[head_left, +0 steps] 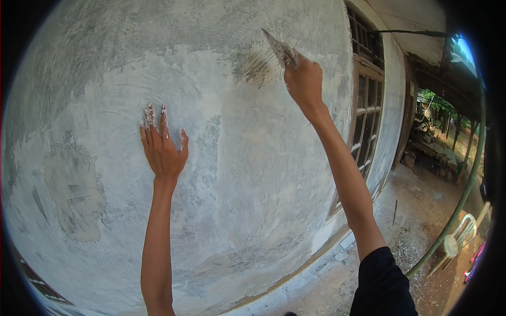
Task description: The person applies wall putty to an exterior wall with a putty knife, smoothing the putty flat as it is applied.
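Note:
A wall [253,174] coated in patchy grey and whitish plaster fills most of the view. My left hand [164,147] lies against it with fingers spread, their tips smeared with white paste. Higher up and to the right, my right hand [305,79] grips a putty knife [280,50], its flat blade pointing up and left at the wall. Beside the blade is a rough, brownish streaked patch [257,66]. The knife's handle is hidden inside my fingers. A darker grey rectangular patch [74,189] shows on the wall at the left.
A wooden window with panes [366,116] is set into the wall right of my right arm. A green pole [464,195] curves along the right side. Beyond it a pale plastic chair [457,242] stands on the dusty ground [406,210].

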The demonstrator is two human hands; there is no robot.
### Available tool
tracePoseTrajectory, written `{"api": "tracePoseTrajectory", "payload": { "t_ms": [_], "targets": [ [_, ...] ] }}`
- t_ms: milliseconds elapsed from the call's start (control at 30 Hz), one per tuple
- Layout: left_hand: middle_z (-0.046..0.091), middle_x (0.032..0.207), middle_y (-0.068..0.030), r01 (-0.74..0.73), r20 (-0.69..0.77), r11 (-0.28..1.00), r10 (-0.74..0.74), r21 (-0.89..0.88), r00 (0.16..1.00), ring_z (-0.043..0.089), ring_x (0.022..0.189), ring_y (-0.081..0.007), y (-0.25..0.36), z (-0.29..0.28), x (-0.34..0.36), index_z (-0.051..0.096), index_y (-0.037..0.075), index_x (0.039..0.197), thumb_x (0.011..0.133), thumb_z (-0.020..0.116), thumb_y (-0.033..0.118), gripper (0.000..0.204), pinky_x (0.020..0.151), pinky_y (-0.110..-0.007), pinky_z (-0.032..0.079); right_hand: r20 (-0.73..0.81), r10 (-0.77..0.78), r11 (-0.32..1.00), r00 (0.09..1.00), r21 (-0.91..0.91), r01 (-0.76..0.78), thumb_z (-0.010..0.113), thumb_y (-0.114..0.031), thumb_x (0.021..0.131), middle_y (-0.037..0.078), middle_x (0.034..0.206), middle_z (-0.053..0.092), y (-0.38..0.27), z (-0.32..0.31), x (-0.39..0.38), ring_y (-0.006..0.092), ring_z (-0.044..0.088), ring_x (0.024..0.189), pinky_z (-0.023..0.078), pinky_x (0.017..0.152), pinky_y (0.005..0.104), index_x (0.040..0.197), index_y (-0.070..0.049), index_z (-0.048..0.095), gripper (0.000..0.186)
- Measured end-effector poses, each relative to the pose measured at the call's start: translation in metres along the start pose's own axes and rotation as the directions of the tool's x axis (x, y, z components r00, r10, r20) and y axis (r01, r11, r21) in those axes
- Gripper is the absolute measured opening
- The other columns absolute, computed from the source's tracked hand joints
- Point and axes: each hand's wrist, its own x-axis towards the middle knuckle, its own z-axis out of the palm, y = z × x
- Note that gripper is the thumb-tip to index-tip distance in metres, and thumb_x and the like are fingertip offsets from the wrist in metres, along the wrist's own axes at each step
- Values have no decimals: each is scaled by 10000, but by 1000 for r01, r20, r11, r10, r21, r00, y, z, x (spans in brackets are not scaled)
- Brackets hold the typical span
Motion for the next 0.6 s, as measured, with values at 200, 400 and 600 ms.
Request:
{"api": "tracePoseTrajectory", "payload": {
  "t_ms": [200, 400, 600],
  "targets": [
    [351, 1417, -218, 0, -2, 1000, 0, -10, 1000, 319, 1326, -345, -4, -5, 0, 404, 10, 1354, 851, 560, 196, 559, 1097, -472, 223, 21, 120, 981, 993, -157, -115, 588, -102, 712, 292, 718, 614, 16, 39, 19, 455, 616, 687, 505, 659, 491, 735, 59, 624, 166],
    [353, 1415, -218, -4, -13, 1000, 3, -24, 1000, 315, 1329, -346, -5, -9, 0, 404, 7, 1352, 842, 567, 194, 567, 1098, -476, 222, 80, 8, 989, 997, -147, 4, 564, -39, 724, 251, 633, 606, -91, 92, -33, 380, 633, 595, 512, 547, 447, 633, 19, 637, 131],
    [344, 1425, -206, 8, -41, 999, -10, -50, 999, 308, 1335, -340, -5, -3, -1, 400, 9, 1354, 842, 566, 181, 566, 1098, -485, 219, 143, -83, 997, 986, 13, 82, 558, -23, 716, 262, 626, 591, -138, 69, -32, 401, 621, 597, 511, 568, 453, 684, 58, 602, 98]
  ]
}}
